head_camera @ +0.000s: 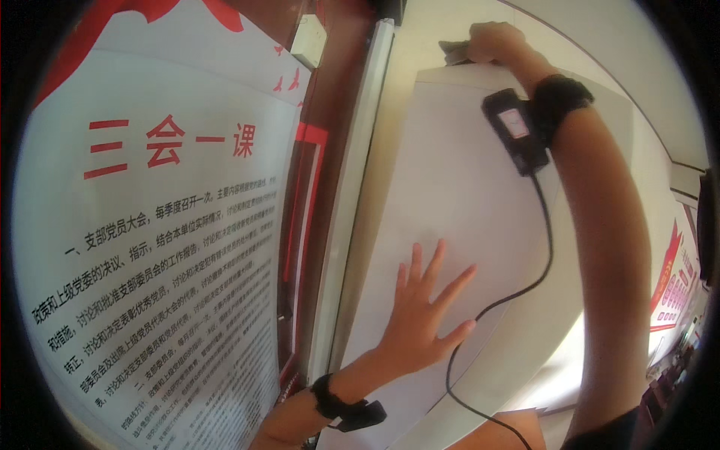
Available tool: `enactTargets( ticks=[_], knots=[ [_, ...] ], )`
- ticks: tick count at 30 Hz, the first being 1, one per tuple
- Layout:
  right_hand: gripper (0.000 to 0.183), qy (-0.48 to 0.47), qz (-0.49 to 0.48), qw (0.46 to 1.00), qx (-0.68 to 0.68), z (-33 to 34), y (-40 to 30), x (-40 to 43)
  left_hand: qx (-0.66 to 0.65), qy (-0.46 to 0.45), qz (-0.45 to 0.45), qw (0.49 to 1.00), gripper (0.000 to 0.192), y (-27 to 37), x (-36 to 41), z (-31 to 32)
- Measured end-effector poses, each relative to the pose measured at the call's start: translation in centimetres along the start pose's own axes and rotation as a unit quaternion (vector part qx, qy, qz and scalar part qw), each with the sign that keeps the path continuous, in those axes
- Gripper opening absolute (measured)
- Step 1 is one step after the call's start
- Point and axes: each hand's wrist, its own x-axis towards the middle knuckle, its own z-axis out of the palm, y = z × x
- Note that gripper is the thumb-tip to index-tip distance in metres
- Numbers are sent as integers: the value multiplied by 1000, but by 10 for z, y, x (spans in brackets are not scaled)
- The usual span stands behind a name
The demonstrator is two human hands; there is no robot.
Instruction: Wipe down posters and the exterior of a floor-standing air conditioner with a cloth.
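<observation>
A large white sheet (450, 185) lies flat against a pale wall. My left hand (424, 309) presses on its lower part with the fingers spread, holding nothing; a black strap with a small device circles that wrist. At the top edge of the sheet, my right hand (495, 42) is closed around a dark, flat object (457, 52), whose kind I cannot tell. That wrist bears a black strap and a black device (514, 132) with a small screen. From the device a dark cable (545, 247) hangs down across the sheet and behind my left thumb.
Left of the sheet runs a pale vertical trunking strip (357, 191). Beyond it stand a red-framed panel, a small white box (309, 42) and a large poster (169, 214) with red and black writing. A red and white wall display (669, 281) is at the far right.
</observation>
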Motion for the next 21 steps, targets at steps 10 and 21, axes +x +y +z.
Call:
enactTargets(
  ticks=[10,21],
  knots=[
    [46,-11,-73,994,85,48,-59,45,-20,-6,0,1000,71,-22,2,25],
    [23,-9,-353,926,133,32,-28,50,29,-65,-10,997,68,-27,5,20]
  ],
)
